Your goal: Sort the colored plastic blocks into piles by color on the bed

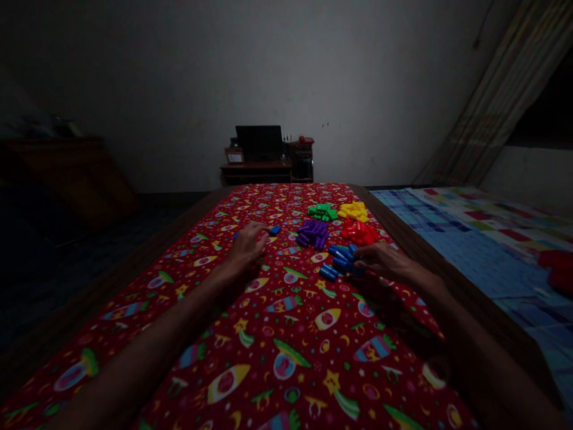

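My left hand is over the left part of the red patterned cloth, its fingers bent towards a small blue piece at their tips. Whether it grips that piece is unclear. On the right, my right hand reaches the pile of blue pieces, fingertips at its right edge; any piece between them is too dark to tell. Behind the blue pile are purple pieces and red pieces. Farther back lie green pieces and yellow pieces.
The patterned cloth covers a long table with dark edges. Beyond its far end is a desk with a black monitor. A dark cabinet stands left; blue checked bedding and a curtain are right.
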A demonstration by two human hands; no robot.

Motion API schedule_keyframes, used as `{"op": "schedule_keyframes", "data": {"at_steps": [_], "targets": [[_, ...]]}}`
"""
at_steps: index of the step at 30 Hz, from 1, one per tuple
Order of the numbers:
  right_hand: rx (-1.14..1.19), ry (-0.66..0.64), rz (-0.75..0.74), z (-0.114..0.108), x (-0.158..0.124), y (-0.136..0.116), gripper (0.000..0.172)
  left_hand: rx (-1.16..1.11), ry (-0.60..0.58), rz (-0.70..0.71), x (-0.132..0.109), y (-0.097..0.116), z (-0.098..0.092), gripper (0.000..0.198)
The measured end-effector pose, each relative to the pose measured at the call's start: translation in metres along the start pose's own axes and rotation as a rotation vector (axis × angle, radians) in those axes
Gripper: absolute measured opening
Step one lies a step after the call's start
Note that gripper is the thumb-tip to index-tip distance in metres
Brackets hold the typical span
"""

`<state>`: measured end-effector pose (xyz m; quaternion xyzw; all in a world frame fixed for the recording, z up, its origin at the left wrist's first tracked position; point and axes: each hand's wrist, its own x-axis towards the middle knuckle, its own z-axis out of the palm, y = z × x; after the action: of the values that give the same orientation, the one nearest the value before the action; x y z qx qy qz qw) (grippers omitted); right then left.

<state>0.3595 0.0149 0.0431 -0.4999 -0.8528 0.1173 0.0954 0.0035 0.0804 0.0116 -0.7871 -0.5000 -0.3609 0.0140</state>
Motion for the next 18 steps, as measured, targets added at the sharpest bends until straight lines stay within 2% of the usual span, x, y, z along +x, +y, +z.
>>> {"op": "schedule_keyframes", "data": {"at_steps": [3,5,7,9,11,13,15,18], "targets": [[-0.027,0.030,0.081,0.004,0.001,0.015,0.015,0.246,0.044,-0.112,0.009,-0.052,-0.003,0.032],[-0.111,0.111,0.118,0.012,0.000,0.018,0.017,0.290,-0.041,-0.167,0.006,-0.077,0.000,0.035],[-0.215,0.190,0.147,0.017,-0.002,0.019,0.019,0.266,-0.118,-0.153,0.001,-0.092,0.004,0.036],[-0.311,0.244,0.163,0.020,-0.004,0.017,0.018,0.228,-0.117,-0.108,-0.003,-0.097,0.005,0.036],[-0.403,0.280,0.195,0.020,-0.006,0.012,0.019,0.187,-0.099,-0.078,-0.002,-0.092,0.003,0.035],[-0.479,0.315,0.251,0.017,-0.006,0.005,0.024,0.121,-0.158,-0.077,0.003,-0.076,0.001,0.034],[-0.521,0.356,0.321,0.013,-0.005,-0.003,0.031,0.027,-0.267,-0.096,0.008,-0.048,0.001,0.032],[-0.530,0.393,0.391,0.008,-0.004,-0.013,0.038,-0.135,-0.362,-0.095,0.009,0.009,0.009,0.035]]}}
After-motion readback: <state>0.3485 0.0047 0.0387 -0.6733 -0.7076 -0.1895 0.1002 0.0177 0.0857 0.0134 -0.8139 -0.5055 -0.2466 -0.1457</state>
